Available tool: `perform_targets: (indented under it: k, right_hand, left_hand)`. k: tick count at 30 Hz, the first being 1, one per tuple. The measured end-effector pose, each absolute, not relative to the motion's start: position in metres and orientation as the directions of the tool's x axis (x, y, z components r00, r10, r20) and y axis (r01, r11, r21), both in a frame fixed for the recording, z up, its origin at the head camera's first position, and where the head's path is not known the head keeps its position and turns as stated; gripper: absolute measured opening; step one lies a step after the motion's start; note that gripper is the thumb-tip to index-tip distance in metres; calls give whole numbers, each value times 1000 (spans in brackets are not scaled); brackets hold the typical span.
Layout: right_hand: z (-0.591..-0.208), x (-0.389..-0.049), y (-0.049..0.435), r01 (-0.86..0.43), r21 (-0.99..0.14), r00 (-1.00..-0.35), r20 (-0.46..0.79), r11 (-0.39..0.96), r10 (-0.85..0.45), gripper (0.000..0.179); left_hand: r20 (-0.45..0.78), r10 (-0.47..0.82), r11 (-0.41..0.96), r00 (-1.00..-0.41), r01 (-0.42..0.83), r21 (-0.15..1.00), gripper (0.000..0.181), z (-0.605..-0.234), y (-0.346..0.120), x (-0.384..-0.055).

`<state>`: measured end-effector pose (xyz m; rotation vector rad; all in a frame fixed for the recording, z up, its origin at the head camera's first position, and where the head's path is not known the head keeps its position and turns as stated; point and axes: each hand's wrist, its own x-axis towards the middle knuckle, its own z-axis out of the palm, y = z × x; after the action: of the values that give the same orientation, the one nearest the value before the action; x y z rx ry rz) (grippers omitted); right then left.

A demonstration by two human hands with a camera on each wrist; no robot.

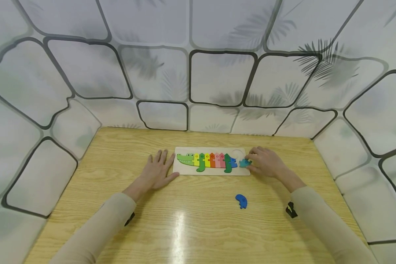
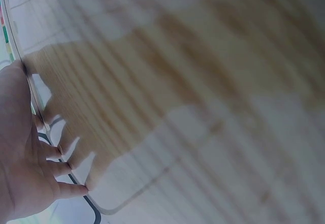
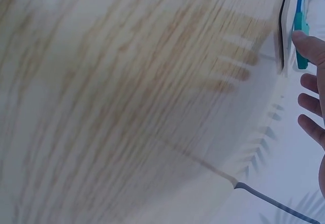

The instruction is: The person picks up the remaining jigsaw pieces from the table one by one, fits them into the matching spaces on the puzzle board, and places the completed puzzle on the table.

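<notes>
A wooden puzzle board [image 1: 214,172] lies on the table with a crocodile of colourful interlocking pieces, its green head [image 1: 185,158] at the left. My left hand [image 1: 154,173] is spread flat on the table, fingertip and thumb right at the board's left edge. At the other end my right hand [image 1: 265,161] pinches a teal puzzle piece [image 1: 245,162] over the board, beside the blue piece [image 1: 234,162]. In the right wrist view the thumb [image 3: 309,47] presses against the teal piece [image 3: 301,56]. A round recess [image 1: 237,154] shows at the board's upper right.
A curved blue puzzle piece [image 1: 241,201] lies loose on the wooden table [image 1: 198,234], in front of the board's right end. Pale walls [image 1: 217,77] with a stone and leaf pattern enclose the table at the back and both sides.
</notes>
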<state>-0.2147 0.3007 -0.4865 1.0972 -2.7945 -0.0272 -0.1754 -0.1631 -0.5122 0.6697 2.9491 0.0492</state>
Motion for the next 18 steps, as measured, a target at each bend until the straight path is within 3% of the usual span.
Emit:
perform_targets:
  k: [18]
  right_hand:
    - [-481,-220,296,-708,97,-690,122,700,-714,37]
  left_hand:
    - [-104,430,903,-897,426,60,87,-513,-164,-175]
